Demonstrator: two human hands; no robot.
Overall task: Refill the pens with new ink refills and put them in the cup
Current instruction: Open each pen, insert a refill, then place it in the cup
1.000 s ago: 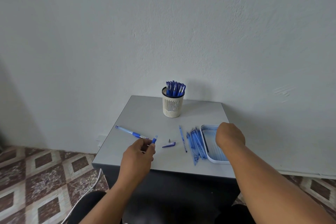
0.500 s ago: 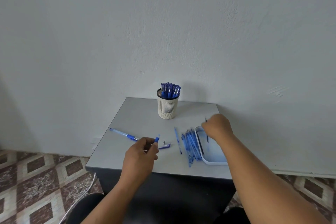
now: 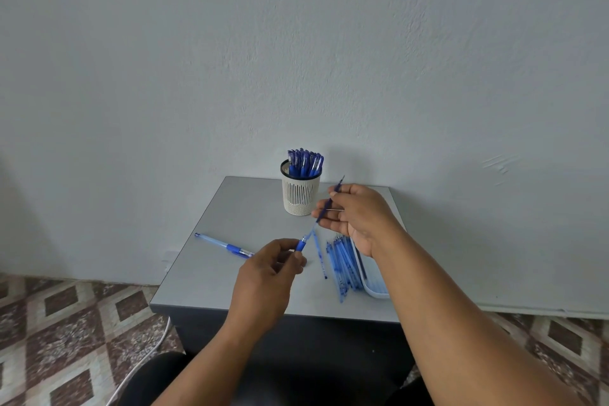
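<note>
My left hand point(image 3: 267, 273) grips a blue pen barrel point(image 3: 301, 243) above the grey table point(image 3: 230, 267), open end pointing up and right. My right hand point(image 3: 356, 214) pinches a thin dark blue ink refill point(image 3: 333, 198), whose lower end meets the barrel's opening. A white slotted cup point(image 3: 300, 194) at the back holds several capped blue pens point(image 3: 304, 161). One whole blue pen point(image 3: 224, 244) lies left of my hands. A pile of blue refills point(image 3: 342, 264) lies beside a white tray point(image 3: 375, 280), partly hidden by my right forearm.
One loose refill point(image 3: 319, 254) lies apart from the pile, toward the table's middle. The table stands against a pale wall, its front edge close to my lap. Patterned floor tiles and a white cable point(image 3: 148, 353) lie at the lower left.
My right hand rose from the tray with a refill and came left to the barrel. My left hand lifted the barrel up to meet it. The cap and tip on the table are now hidden.
</note>
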